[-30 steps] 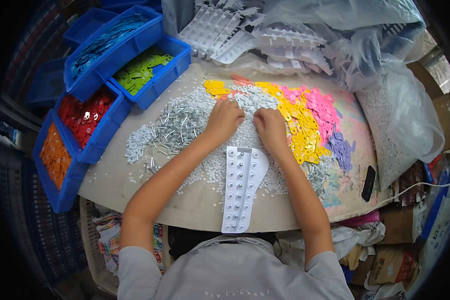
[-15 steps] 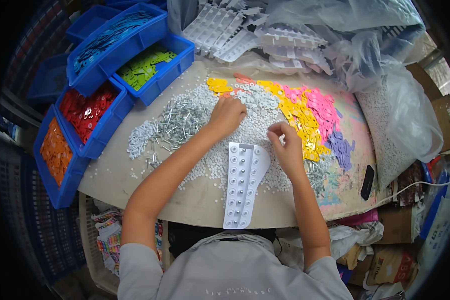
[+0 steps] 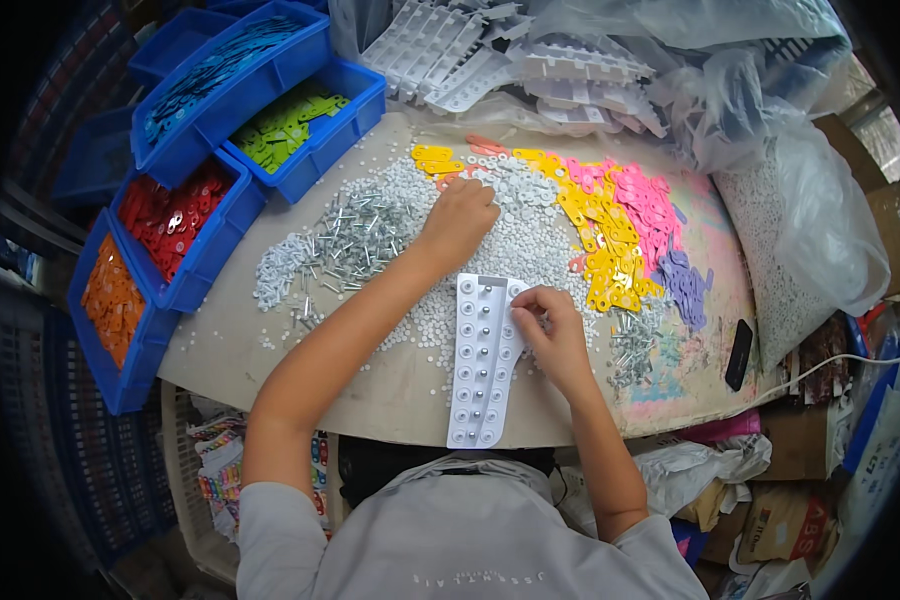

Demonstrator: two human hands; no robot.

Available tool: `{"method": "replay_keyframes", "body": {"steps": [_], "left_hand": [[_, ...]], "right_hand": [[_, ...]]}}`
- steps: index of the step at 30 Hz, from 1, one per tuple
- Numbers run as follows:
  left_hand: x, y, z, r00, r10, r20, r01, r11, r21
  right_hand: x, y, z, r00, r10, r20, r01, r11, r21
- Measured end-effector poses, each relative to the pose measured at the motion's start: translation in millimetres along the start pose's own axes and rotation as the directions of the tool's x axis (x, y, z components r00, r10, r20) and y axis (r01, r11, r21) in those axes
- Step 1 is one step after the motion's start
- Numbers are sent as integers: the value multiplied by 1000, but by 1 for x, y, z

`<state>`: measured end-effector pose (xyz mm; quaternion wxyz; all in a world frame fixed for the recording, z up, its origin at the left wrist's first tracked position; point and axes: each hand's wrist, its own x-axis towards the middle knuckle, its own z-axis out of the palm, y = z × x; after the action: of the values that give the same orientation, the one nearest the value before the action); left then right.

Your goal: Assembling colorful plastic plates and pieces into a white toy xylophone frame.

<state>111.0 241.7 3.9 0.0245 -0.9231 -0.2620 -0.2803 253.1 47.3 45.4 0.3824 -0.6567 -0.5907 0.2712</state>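
A white plastic tray (image 3: 479,400) lies lengthwise at the near edge of the table. Round seats line both its sides, and a row of metal pins stands along its middle. My right hand (image 3: 554,335) is at the tray's upper right side, thumb and fingertips pinched together by a seat; whatever they hold is too small to make out. Farther up, my left hand (image 3: 460,220) rests with curled fingers over the heap of small white discs (image 3: 525,240). Its fingertips are partly hidden, so I cannot see what is in them. Metal pins (image 3: 360,240) are heaped left of it.
Yellow (image 3: 610,250), pink (image 3: 648,215) and purple plastic tabs (image 3: 682,290) lie at the right. Blue bins (image 3: 305,150) of coloured tabs stand at the left. More white trays (image 3: 435,45) are stacked at the back. A bag of white discs (image 3: 770,240) and a black oblong object (image 3: 739,355) are at the right.
My right hand has moved down and left to the tray's side, its fingers closing together. My left hand has shifted slightly on the white discs. The tray appears slightly higher in view.
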Motion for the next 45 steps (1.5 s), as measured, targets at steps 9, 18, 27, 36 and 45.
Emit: {"method": "replay_keyframes", "body": {"steps": [9, 18, 27, 36, 45], "left_hand": [[-13, 17, -51, 795, -532, 292, 583, 538, -608], [-73, 51, -91, 893, -336, 299, 448, 605, -659], [-85, 57, -81, 885, -329, 329, 465, 631, -621], [-83, 59, -81, 908, -309, 282, 418, 697, -582], [-92, 57, -72, 977, -204, 52, 204, 856, -475]], "right_hand": [[-7, 8, 16, 981, -159, -115, 132, 968, -215], [-13, 5, 12, 954, -276, -117, 235, 930, -283], [-16, -2, -7, 914, -378, 148, 404, 809, -427], [-10, -1, -11, 880, -432, 195, 472, 762, -443], [-2, 9, -18, 976, -162, -147, 130, 969, -208]]}}
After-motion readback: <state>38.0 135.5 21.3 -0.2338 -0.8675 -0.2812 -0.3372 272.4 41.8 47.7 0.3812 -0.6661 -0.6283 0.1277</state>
